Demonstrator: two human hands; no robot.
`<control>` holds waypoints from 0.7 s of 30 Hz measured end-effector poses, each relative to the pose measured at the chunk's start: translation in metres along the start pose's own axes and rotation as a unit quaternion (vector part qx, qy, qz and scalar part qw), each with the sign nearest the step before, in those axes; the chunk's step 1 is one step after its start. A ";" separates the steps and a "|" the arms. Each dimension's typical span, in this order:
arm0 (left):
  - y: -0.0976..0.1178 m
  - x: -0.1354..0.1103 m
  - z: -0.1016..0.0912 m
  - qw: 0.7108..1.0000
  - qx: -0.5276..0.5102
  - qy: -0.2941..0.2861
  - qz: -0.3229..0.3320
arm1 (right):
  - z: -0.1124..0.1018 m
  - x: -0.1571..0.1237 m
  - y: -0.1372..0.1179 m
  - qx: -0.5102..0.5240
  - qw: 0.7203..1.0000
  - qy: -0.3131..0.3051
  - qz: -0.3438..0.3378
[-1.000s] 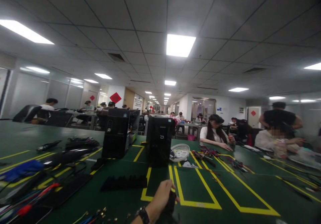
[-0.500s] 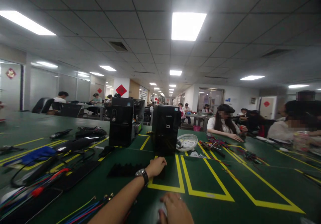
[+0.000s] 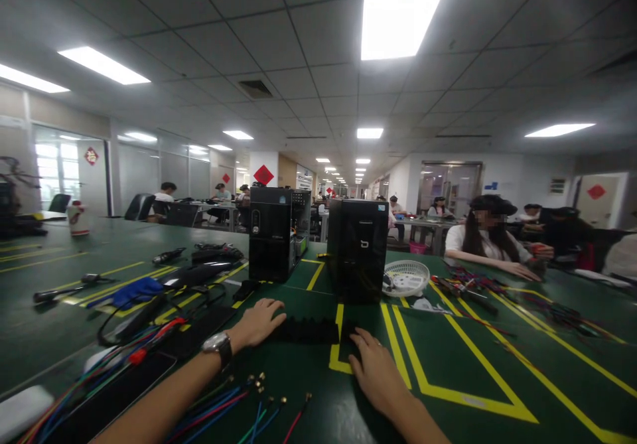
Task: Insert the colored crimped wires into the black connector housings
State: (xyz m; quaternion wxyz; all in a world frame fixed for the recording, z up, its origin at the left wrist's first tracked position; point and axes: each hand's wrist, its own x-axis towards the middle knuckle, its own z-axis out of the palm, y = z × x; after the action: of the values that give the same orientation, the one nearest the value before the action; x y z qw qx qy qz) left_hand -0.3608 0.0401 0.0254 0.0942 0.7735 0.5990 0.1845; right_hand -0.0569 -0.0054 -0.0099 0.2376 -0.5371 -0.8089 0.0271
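A row of small black pieces with a jagged top [image 3: 308, 331] lies on the green table in front of two black computer towers. At its left end my left hand [image 3: 256, 328], with a watch at the wrist, has its fingers stretched out. My right hand [image 3: 375, 368] is at the other end, palm down and fingers apart, its tips by a small dark piece [image 3: 351, 330]. Whether the fingertips touch the pieces, I cannot tell. Thin coloured cables [image 3: 239, 394] with brass-coloured ends lie between my forearms.
Behind the row stand a computer tower [image 3: 357, 251] and another tower [image 3: 270, 235] with its side open. A white basket [image 3: 405, 278] and tangled wires [image 3: 465, 285] are to the right. Tools and a blue cloth-like item [image 3: 135, 291] lie left. A person [image 3: 490, 241] sits across the table.
My view has turned left. My left hand has moved to the row's left end and its fingers have straightened. From the near edge, my right hand has reached forward to the right end.
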 end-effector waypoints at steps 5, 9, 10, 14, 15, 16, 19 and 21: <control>0.005 0.001 0.015 0.998 -0.052 -0.021 0.005 | -0.003 0.001 0.011 0.023 0.999 -0.037 -0.018; 0.039 0.013 0.033 0.995 -0.094 -0.023 0.003 | -0.017 -0.008 0.036 -0.011 0.999 -0.050 0.001; 0.050 0.017 0.038 0.994 -0.104 -0.025 0.002 | -0.023 -0.012 0.045 -0.015 0.999 -0.049 0.008; 0.105 0.034 0.071 0.991 -0.132 -0.010 0.016 | -0.053 -0.042 0.089 -0.027 0.998 -0.046 0.034; 0.122 0.038 0.082 0.990 -0.138 -0.008 0.025 | -0.062 -0.052 0.101 -0.039 0.997 -0.046 0.051; 0.141 0.042 0.094 0.989 -0.145 -0.007 0.035 | -0.070 -0.063 0.113 -0.055 0.995 -0.045 0.074; 0.203 0.052 0.130 0.984 -0.166 -0.006 0.070 | -0.098 -0.096 0.152 -0.105 0.984 -0.027 0.144; 0.246 0.055 0.152 0.979 -0.180 -0.011 0.093 | -0.119 -0.119 0.180 -0.123 0.976 -0.012 0.178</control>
State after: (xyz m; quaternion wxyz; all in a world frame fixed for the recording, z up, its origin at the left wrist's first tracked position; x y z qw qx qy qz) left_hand -0.0688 0.0397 -0.0137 0.2208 0.7982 0.4807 0.2884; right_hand 0.1838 -0.0595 -0.0006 0.1514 -0.6970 -0.7005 -0.0242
